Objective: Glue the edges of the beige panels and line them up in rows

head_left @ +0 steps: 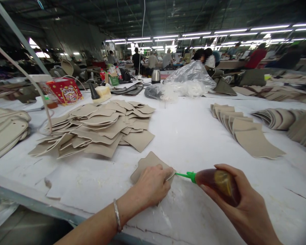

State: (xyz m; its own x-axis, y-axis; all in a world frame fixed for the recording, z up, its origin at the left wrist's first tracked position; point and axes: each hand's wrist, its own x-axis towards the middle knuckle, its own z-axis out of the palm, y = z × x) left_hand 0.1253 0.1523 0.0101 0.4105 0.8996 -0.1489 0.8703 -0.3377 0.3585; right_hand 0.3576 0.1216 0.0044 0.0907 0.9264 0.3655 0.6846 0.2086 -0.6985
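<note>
My left hand is closed on a beige leather-like piece just above the white table, its fingers at the right-hand corner. My right hand wraps round a glue bottle of amber-brown liquid, tilted on its side. The bottle's thin green nozzle points left and meets the edge of the piece by my left fingertips. A big loose pile of similar beige pieces lies beyond my left hand. To the right, a fanned row of such pieces overlaps on the table.
More stacked pieces lie at the far right, and larger beige panels at the left edge. A red box, a kettle and clear plastic bags stand farther back. A pale cable hangs at left. Several people work behind.
</note>
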